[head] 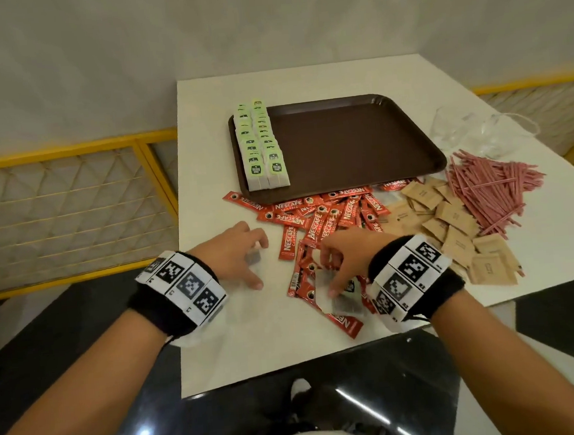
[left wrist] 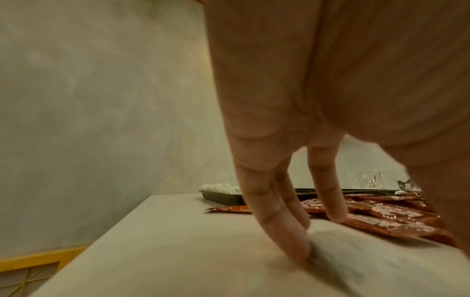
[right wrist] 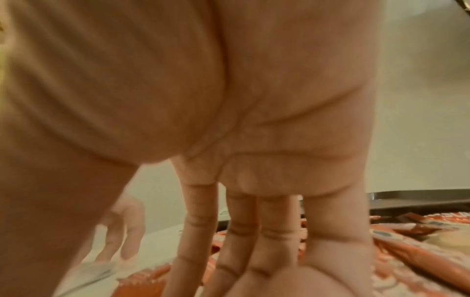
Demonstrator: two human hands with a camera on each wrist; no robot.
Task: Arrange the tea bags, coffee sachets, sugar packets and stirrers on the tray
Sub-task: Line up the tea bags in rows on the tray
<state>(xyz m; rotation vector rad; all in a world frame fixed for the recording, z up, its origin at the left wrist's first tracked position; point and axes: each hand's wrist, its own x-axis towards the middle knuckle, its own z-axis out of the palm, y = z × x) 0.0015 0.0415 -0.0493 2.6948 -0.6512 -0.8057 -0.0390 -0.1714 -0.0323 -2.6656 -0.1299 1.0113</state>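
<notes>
A brown tray holds two rows of green-labelled tea bags along its left side. Red coffee sachets lie heaped in front of it, with brown sugar packets and pink stirrers to the right. My left hand arches over a loose white tea bag on the bare table, with fingertips on one edge and the thumb on the other. My right hand reaches down onto the sachet heap and pinches another tea bag lying there.
A crumpled clear plastic bag lies behind the stirrers at the back right. The white table ends close to my body and drops off on the left. A yellow-framed partition runs along the left side.
</notes>
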